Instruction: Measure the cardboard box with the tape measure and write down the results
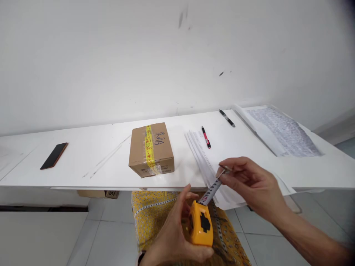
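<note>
While tape [201, 223] out: box [151, 149], phone [54, 155] L.

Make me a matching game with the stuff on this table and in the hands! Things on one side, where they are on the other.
1. yellow plastic tape measure
2. brown cardboard box
3. flat black phone
4. red and black pen

A. far left on the white table
B. by the white paper stack
C. in the left hand
D. middle of the table, yellow strip on top

Pairs: 1-C, 2-D, 3-A, 4-B.
</note>
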The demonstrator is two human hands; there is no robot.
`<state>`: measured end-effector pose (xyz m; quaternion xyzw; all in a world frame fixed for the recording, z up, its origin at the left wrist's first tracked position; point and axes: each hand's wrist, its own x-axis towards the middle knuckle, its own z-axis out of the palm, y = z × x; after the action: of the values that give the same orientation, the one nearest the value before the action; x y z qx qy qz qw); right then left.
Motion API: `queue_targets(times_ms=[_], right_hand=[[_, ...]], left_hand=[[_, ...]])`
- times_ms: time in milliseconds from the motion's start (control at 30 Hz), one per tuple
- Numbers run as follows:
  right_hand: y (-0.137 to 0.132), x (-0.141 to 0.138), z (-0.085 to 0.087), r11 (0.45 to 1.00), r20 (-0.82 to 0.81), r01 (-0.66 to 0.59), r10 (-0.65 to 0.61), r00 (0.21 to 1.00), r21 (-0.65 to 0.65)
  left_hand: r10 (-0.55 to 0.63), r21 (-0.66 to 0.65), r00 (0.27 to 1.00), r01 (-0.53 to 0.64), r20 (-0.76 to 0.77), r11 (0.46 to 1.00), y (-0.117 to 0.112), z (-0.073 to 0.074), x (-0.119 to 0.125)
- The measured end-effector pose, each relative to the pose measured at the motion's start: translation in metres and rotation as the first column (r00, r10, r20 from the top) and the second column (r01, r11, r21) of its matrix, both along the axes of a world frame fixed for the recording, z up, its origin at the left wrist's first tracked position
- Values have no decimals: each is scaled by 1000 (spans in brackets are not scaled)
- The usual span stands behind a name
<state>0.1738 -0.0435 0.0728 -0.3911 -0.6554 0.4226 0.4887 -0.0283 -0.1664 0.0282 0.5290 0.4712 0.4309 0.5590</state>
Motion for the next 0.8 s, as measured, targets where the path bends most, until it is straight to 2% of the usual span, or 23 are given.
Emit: queue_targets(times_ms=[100, 200, 233, 300, 367, 433, 500, 567, 667, 733, 800], right_hand=[[-6, -8, -4, 991, 92, -112, 106, 990, 67], [10, -10, -1, 970, 202, -206, 177, 963, 132], [23, -8, 1, 970, 236, -186, 146, 961, 154], [58, -3, 4, 979, 318, -61, -4, 948, 194], [103, 3, 4, 977, 456, 108, -181, 871, 183], [147, 3, -2, 962, 632, 225, -273, 726, 157], [182, -2, -12, 961, 768, 266, -230, 598, 81], [203, -10, -22, 971, 830, 240, -147, 537, 16], [215, -18, -34, 993, 812, 103, -11, 584, -61], [217, -16, -38, 997, 773, 39, 26, 634, -66], [219, -6, -39, 993, 671, 21, 60, 739, -112]], left_hand=[[56, 115, 994, -45, -93, 992, 12, 2, 3], [136, 210, 973, -96, -187, 973, 26, 14, 4], [161, 242, 963, -106, -216, 964, 32, 19, 4], [201, 309, 941, -112, -273, 944, 45, 30, 5], [236, 387, 912, -95, -335, 917, 63, 42, 7], [253, 469, 878, -36, -407, 882, 87, 52, 14], [230, 508, 842, 60, -488, 860, 115, 60, 27], [185, 481, 807, 136, -561, 866, 144, 63, 43], [110, 401, 752, 217, -650, 890, 180, 57, 64], [60, 335, 695, 266, -716, 904, 195, 50, 70], [20, 265, 623, 303, -782, 915, 203, 42, 68]])
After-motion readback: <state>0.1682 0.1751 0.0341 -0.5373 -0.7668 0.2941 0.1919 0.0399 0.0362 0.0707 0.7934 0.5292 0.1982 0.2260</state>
